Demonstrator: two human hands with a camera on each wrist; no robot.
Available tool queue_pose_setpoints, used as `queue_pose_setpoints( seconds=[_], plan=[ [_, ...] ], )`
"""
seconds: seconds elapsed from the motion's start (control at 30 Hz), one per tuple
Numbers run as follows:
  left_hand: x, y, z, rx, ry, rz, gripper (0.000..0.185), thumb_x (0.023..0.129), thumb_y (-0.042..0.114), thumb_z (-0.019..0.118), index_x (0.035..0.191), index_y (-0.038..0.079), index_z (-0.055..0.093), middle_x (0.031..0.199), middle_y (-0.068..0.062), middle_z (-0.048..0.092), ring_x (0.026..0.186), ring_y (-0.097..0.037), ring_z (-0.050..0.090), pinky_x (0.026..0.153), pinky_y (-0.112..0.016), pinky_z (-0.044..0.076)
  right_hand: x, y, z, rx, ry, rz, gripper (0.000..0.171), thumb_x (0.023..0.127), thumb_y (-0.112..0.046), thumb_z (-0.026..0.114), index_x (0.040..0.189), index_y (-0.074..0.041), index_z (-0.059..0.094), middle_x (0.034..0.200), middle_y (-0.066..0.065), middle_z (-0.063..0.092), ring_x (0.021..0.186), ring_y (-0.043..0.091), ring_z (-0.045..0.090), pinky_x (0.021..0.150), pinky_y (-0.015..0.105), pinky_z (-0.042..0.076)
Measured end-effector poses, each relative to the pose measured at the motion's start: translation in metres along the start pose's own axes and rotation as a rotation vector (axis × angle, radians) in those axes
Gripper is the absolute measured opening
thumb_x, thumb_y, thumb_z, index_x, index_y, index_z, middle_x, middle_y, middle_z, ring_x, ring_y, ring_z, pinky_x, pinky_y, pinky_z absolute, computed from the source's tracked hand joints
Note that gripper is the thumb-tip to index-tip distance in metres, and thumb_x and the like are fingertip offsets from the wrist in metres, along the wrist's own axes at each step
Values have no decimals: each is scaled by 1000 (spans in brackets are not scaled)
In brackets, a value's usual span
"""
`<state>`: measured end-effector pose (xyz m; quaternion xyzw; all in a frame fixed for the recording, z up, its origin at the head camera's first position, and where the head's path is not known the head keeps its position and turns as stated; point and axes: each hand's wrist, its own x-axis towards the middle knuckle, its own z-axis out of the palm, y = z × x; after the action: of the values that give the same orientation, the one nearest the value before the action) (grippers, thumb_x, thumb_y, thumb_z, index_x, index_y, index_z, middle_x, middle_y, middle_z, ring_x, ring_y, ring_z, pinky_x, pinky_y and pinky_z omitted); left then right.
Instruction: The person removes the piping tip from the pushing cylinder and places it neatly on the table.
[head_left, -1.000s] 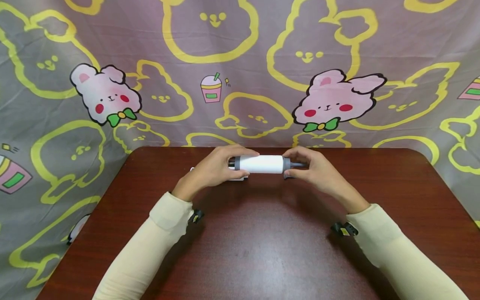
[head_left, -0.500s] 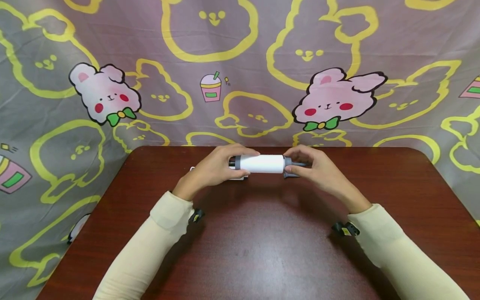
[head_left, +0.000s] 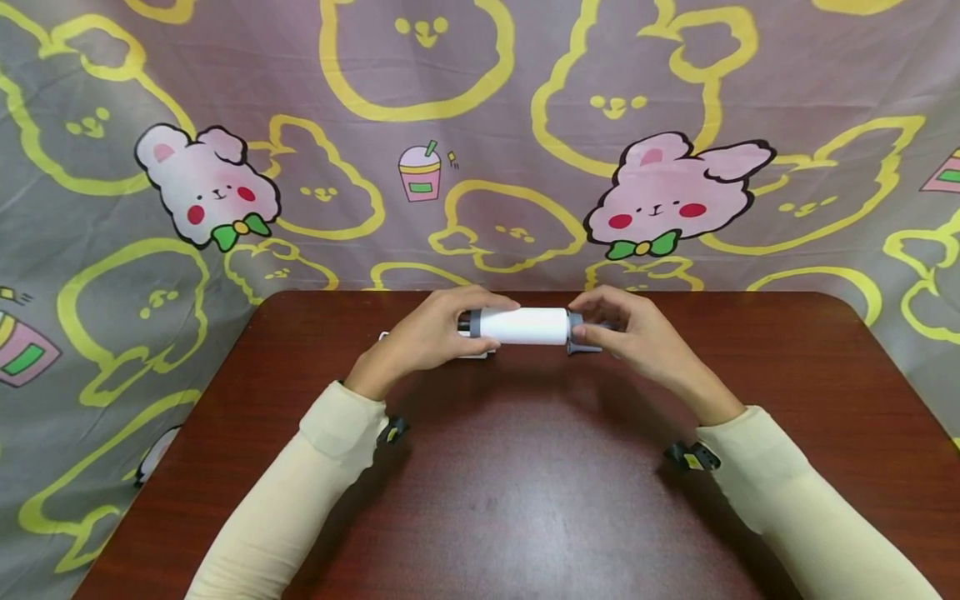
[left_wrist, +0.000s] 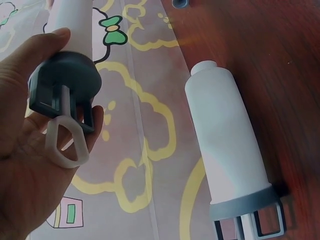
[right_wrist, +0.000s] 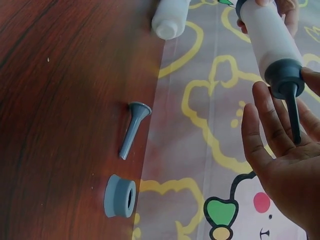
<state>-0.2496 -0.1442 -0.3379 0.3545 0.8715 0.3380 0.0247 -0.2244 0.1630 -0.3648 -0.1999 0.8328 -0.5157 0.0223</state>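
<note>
Above the far middle of the brown table point(head_left: 525, 500), a white tube point(head_left: 522, 326) is held level between two hands, clear of the tabletop. On the left, the left hand point(head_left: 429, 335) wraps its fingers and thumb round the tube's left end; the left wrist view shows the thumb lying along the dark grey cap point(left_wrist: 64, 85) there, with a white loop handle point(left_wrist: 64, 145) sticking out of the cap over the palm. The tube runs rightward to a second grey cap with a thin grey nozzle point(right_wrist: 292, 112). The right hand point(head_left: 637, 337) closes its fingertips about that cap in the head view, while in the right wrist view the fingers point(right_wrist: 264, 127) stand fairly straight beside the nozzle, which lies across them, so how firmly this hand grips cannot be told.

Behind the left hand, a second white tube point(left_wrist: 225, 145) lies on the table with its own grey end piece point(left_wrist: 247, 210) toward the left edge and its narrow open neck pointing right. Near the right hand, two loose grey parts rest on the table by its far edge: a spare nozzle point(right_wrist: 133, 129) and a short ring point(right_wrist: 120, 196), close to each other but apart. A cloth printed with yellow outlines and pink rabbits point(head_left: 675, 200) hangs behind the table.
</note>
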Motion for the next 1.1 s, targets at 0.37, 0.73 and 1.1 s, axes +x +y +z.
queue_pose_setpoints(
  seconds=[0.37,0.73,1.1],
  plan=[
    [-1,3,0,-11,6,-10,49,88,14,86,135,22,72,130,2,71,108,-19,63,91,-39,54,0,1,0,23,-4,24,32,96,-18,78,125,-11,68,118,11,72,102,19,72,82,27,60],
    [0,2,-2,-22,28,6,49,87,13,87,134,21,72,130,0,71,108,-19,63,90,-39,54,1,2,0,42,-21,15,35,93,-9,80,125,-6,67,121,12,69,113,26,71,86,22,60],
    [-1,1,0,-30,16,-11,49,87,14,86,133,21,73,129,0,72,107,-19,63,90,-38,53,0,2,1,38,-20,0,31,96,-16,77,125,-9,68,116,12,73,101,13,72,82,26,61]
  ],
)
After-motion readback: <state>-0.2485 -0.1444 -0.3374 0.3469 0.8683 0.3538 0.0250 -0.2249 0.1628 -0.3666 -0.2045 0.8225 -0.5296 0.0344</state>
